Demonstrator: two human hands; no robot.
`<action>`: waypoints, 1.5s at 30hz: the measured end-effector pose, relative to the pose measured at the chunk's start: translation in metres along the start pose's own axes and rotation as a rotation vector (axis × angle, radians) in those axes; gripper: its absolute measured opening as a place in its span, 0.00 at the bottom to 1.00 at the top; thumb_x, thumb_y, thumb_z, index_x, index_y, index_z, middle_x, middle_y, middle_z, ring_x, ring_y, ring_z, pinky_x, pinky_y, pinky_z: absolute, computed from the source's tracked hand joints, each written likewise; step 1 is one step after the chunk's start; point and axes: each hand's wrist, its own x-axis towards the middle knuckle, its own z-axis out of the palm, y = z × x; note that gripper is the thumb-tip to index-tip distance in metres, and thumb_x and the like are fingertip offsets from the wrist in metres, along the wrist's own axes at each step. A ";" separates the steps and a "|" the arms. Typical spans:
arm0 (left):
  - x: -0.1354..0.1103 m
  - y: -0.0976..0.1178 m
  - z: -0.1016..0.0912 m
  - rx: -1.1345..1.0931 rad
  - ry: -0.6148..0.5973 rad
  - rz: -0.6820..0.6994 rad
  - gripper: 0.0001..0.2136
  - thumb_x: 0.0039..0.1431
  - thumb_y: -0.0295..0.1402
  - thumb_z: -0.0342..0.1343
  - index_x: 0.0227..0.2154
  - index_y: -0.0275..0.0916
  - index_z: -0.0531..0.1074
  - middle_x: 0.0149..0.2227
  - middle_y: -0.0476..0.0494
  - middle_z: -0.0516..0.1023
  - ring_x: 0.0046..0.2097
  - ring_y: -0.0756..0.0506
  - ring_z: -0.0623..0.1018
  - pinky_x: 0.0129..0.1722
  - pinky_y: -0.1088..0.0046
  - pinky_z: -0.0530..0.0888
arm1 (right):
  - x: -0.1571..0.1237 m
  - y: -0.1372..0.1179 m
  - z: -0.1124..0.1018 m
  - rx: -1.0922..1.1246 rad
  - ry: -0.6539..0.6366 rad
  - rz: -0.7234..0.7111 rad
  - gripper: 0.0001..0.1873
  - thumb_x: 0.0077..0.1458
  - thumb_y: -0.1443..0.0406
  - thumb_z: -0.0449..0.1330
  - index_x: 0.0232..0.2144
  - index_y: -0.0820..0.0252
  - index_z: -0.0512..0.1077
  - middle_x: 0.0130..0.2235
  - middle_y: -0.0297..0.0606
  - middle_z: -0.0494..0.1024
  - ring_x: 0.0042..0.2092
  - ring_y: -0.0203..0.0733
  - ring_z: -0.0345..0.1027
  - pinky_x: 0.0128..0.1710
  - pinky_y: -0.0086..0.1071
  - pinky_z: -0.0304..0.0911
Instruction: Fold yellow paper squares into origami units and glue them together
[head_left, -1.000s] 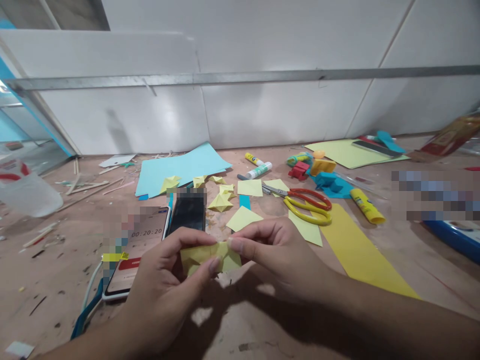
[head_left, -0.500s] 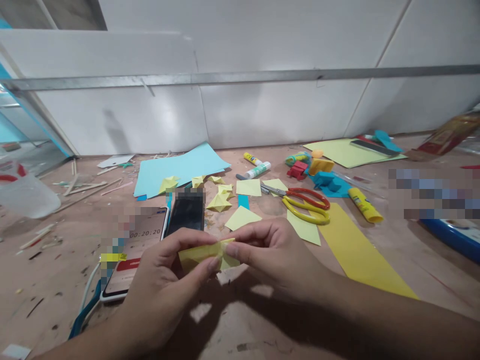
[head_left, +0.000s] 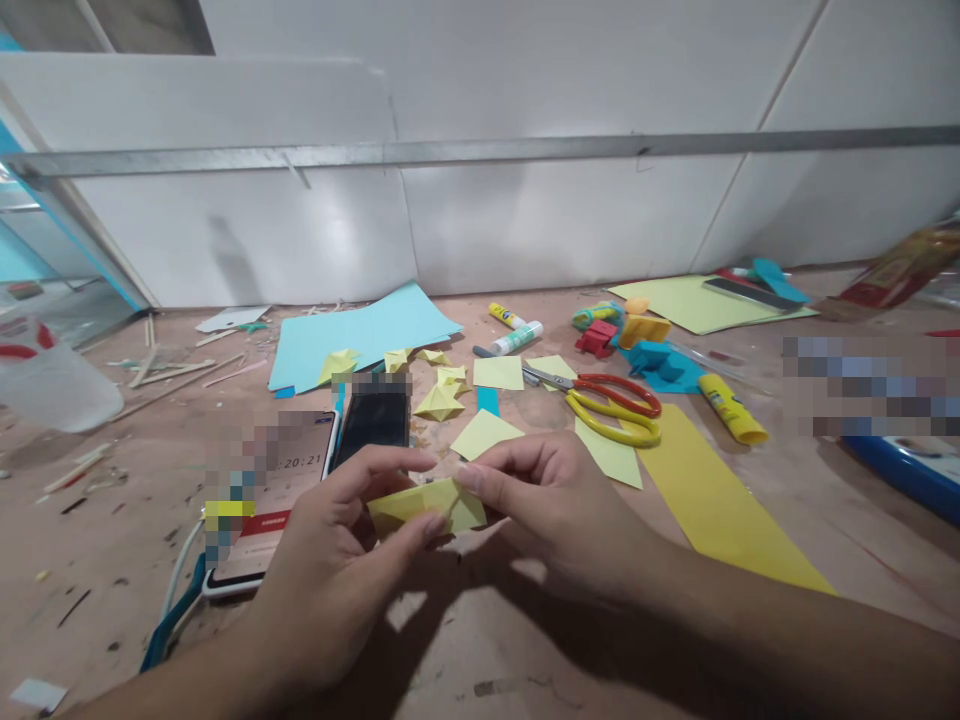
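Observation:
A small folded piece of yellow paper (head_left: 409, 508) is held up over the table between my two hands. My left hand (head_left: 341, 545) grips its near side, the thumb on the face and the index finger lifted above the top edge. With thumb and forefinger, my right hand (head_left: 536, 490) pinches its upper right corner. Just beyond lie pale yellow paper squares (head_left: 486, 436) and several folded yellow paper shapes (head_left: 440, 402). Scissors (head_left: 611, 408) with red and yellow handles rest on the squares to the right.
Two phones, one showing a running timer (head_left: 259, 535) and one dark (head_left: 375, 415), lie at left. Light blue sheets (head_left: 360, 335), glue sticks (head_left: 517, 338), a yellow strip (head_left: 727, 510) and small coloured paper figures (head_left: 596, 340) lie further back. A translucent cup (head_left: 60, 385) stands far left.
The folded paper has turned and shifted slightly right. My left index finger has lifted off its top edge, and my right fingers have moved up at the corner.

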 end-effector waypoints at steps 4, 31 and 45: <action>-0.001 0.003 0.002 -0.021 0.016 0.001 0.18 0.59 0.34 0.68 0.50 0.45 0.70 0.32 0.51 0.81 0.30 0.49 0.81 0.30 0.78 0.76 | 0.001 0.002 0.000 0.026 0.006 0.086 0.17 0.49 0.54 0.74 0.25 0.62 0.79 0.23 0.35 0.78 0.25 0.40 0.75 0.23 0.30 0.70; 0.008 0.011 -0.006 -0.155 0.079 0.153 0.23 0.59 0.28 0.66 0.53 0.47 0.65 0.28 0.57 0.77 0.29 0.52 0.76 0.31 0.80 0.74 | -0.003 -0.004 0.000 -0.213 -0.164 -0.070 0.17 0.60 0.55 0.66 0.30 0.64 0.80 0.29 0.37 0.79 0.30 0.36 0.70 0.31 0.29 0.65; 0.003 0.012 -0.003 -0.159 -0.079 -0.062 0.09 0.60 0.36 0.67 0.40 0.40 0.76 0.31 0.48 0.83 0.33 0.48 0.81 0.35 0.76 0.77 | 0.004 -0.006 0.002 0.145 -0.003 0.002 0.21 0.46 0.63 0.76 0.35 0.57 0.68 0.24 0.31 0.80 0.28 0.38 0.77 0.31 0.29 0.72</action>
